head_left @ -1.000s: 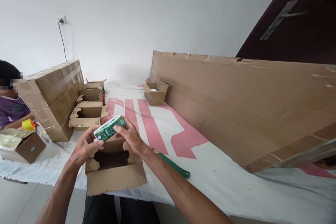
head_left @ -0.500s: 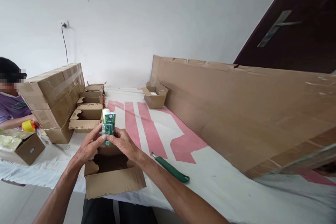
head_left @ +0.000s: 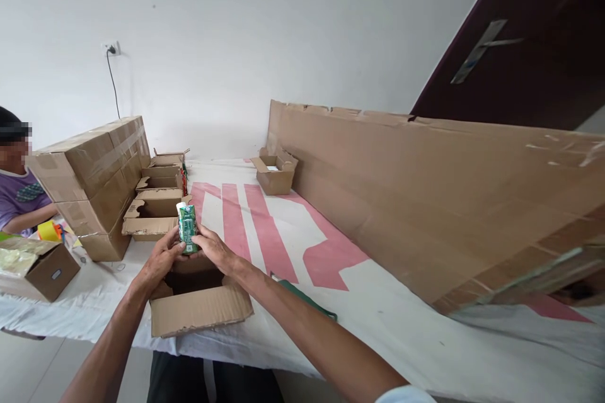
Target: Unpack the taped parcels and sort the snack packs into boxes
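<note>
A small green drink carton (head_left: 187, 231) with a white cap stands upright between my two hands. My left hand (head_left: 165, 254) closes on its lower left side, the thumb across the front. From the right, my right hand (head_left: 215, 249) grips the lower edge, its thumb against the carton's side. Just below both hands is an open cardboard box (head_left: 203, 310), its near flap folded outward and its inside dark. A green utility knife (head_left: 309, 299) lies on the cloth to the right, partly hidden behind my right forearm.
Several open boxes (head_left: 154, 225) line up beside a stack of taped cartons (head_left: 101, 170). Another open box (head_left: 275, 176) stands near a long cardboard sheet (head_left: 401, 201). A person (head_left: 23, 201) sits at far left, behind a box with clear plastic (head_left: 42, 267).
The carton has tilted slightly and sits a little left of before, both hands still on it. My right forearm now covers more of the utility knife. The view has shifted slightly.
</note>
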